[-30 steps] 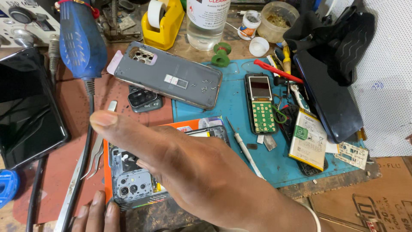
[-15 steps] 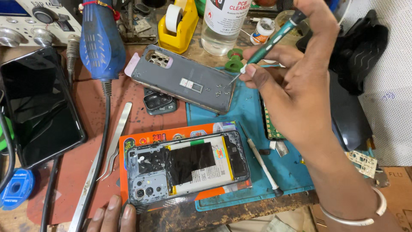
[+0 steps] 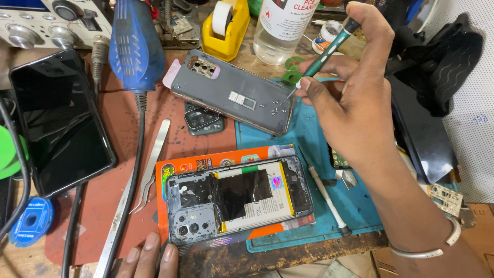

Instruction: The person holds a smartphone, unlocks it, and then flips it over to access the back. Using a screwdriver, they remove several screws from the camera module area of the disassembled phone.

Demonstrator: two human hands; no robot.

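Head view: the right hand (image 3: pixel 355 103) is pinching a screwdriver (image 3: pixel 321 54), its tip slanting down-left onto tiny screws (image 3: pixel 275 109) on the grey back cover (image 3: pixel 231 92). The left hand's (image 3: pixel 152 257) fingers are pressing together against the opened phone (image 3: pixel 239 203), lying lengthwise nearer it.

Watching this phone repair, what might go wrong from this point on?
The tiny screws lie loose on the grey back cover; the screwdriver in the right hand might flick them off. The opened phone sits near the bench edge, steadied only by the left hand, so it may slip.
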